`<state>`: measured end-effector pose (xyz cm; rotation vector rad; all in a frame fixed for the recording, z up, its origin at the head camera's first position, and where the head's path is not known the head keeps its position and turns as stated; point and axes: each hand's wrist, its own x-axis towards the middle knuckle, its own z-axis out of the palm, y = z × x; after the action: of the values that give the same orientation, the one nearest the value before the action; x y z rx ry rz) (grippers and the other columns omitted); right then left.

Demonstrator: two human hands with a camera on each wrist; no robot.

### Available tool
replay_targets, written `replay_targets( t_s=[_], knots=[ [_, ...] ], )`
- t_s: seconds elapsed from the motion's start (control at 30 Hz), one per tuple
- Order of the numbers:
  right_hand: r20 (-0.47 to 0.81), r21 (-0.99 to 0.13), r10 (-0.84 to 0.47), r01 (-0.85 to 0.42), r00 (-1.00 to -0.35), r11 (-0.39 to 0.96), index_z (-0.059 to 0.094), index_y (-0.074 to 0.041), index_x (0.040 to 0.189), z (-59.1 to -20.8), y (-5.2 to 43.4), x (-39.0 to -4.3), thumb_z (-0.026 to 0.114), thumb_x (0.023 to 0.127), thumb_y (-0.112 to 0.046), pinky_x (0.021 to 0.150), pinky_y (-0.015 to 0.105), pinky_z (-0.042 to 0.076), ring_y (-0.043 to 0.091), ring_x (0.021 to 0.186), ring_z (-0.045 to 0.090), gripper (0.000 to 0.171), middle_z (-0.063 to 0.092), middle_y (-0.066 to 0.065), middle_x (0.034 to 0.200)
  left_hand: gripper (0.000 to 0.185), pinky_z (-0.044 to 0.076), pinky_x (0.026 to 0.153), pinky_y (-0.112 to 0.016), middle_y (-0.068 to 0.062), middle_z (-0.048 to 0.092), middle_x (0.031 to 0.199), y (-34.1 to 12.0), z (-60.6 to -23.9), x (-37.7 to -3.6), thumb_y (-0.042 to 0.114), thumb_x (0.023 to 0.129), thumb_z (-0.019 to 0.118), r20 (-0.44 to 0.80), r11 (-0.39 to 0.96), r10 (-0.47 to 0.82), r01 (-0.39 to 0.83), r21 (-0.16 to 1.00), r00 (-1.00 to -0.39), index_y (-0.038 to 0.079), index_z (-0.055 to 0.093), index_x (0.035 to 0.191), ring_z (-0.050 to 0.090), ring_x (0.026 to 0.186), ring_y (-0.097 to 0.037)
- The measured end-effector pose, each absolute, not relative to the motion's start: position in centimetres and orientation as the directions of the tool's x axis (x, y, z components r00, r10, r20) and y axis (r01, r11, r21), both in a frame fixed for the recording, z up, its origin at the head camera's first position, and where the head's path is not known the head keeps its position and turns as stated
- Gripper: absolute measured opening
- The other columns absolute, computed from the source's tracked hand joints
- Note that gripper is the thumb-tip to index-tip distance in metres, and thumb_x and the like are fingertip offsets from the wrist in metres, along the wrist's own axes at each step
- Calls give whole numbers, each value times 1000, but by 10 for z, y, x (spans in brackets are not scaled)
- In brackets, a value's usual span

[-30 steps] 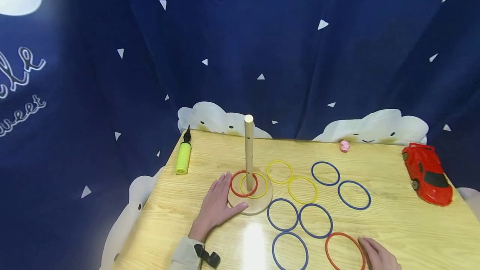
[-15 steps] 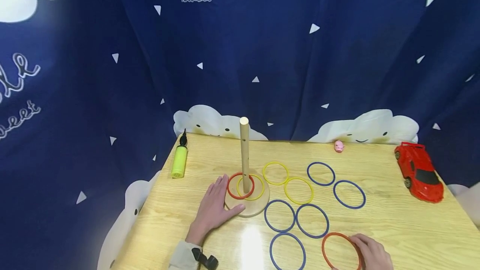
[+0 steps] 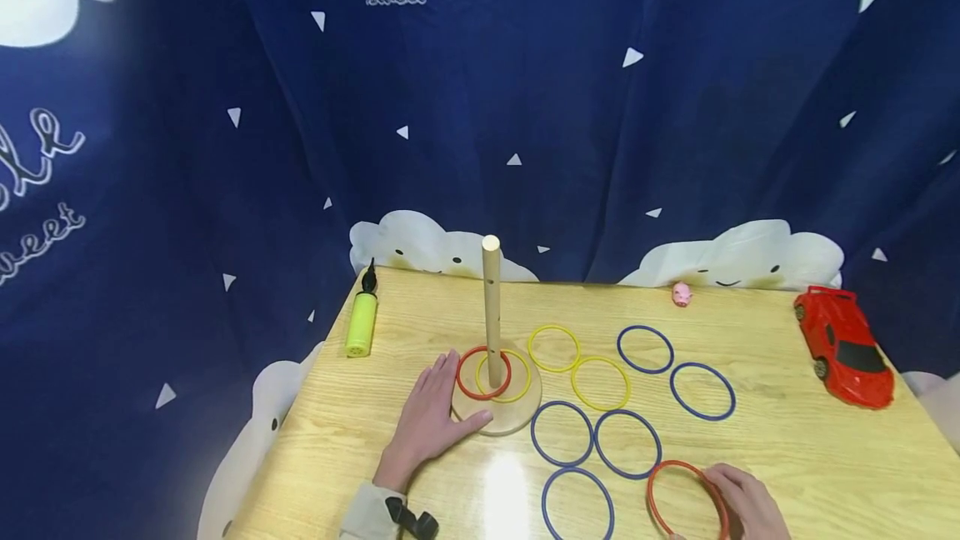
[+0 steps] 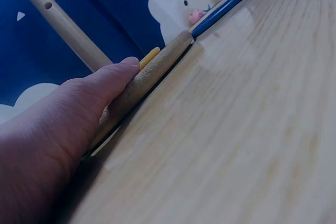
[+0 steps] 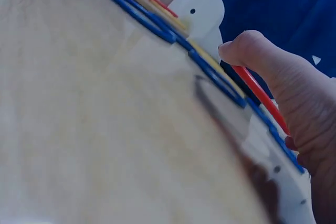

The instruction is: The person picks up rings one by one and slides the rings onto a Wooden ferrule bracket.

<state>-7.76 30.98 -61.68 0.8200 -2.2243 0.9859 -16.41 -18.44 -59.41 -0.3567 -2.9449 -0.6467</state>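
Note:
In the head view my left hand (image 3: 429, 422) rests against the left side of a round wooden base (image 3: 517, 417), fingers straight, thumb spread along the front rim. The left wrist view shows the thumb lying on the base's edge (image 4: 157, 69). An upright wooden peg (image 3: 492, 315) rises from it, with a red ring (image 3: 483, 398) and a yellow ring (image 3: 529, 375) around its foot. At the lower right my right hand (image 3: 748, 502) pinches another red ring (image 3: 677, 463) by its right side. In the right wrist view that ring (image 5: 261, 97) stands above the tabletop.
Two yellow rings (image 3: 554, 326) and several blue rings (image 3: 563, 402) lie right of the base. A green and black hand pump (image 3: 362, 323) is at the back left. A pink pig figure (image 3: 681, 294) and a red toy car (image 3: 843, 348) are at the back right.
My right hand has moved left onto the red ring, taken hold of it and raised it slightly. The left hand stays at the base. The head view has shifted a little.

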Motion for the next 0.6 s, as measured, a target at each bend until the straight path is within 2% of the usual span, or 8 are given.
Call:
replay_targets(
  t_s=[0.1,0.17,0.23,0.37,0.6],
  knots=[
    [640,-491,-175,-573,-749,656,72,1,116,-597,289,-65,105,41,-39,100,2,24,-9,118,41,92,63,4,118,121,14,131,-43,-8,21,174,-185,-593,-164,91,85,47,153,882,204,250,400,-967,8,16,168,16,161,-23],
    [598,-494,-126,-488,-792,720,72,-1,115,-585,278,-60,107,30,-37,99,0,21,-8,117,41,99,63,8,116,121,14,131,-43,-7,21,174,-184,-593,-164,91,85,47,152,881,205,250,402,-967,8,16,168,16,161,-23],
    [566,-489,-131,-459,-814,742,71,-1,116,-573,271,-62,107,32,-39,101,0,19,-5,115,42,99,64,11,116,121,14,131,-42,-7,21,174,-184,-593,-164,91,85,47,150,882,204,248,402,-967,8,16,168,16,161,-23],
    [526,-461,-168,-446,-834,768,69,-3,120,-555,262,-69,106,40,-45,102,-1,18,4,113,46,98,65,6,117,122,14,131,-42,-7,21,174,-184,-593,-164,91,85,47,150,882,201,246,403,-968,8,16,168,16,161,-22],
    [523,-400,-289,-530,-802,748,68,-4,127,-536,253,-91,104,48,-45,105,5,22,19,115,52,96,66,6,123,121,14,131,-42,-6,20,174,-185,-593,-164,91,85,47,155,880,207,253,402,-966,8,16,168,16,161,-23]
  ],
)
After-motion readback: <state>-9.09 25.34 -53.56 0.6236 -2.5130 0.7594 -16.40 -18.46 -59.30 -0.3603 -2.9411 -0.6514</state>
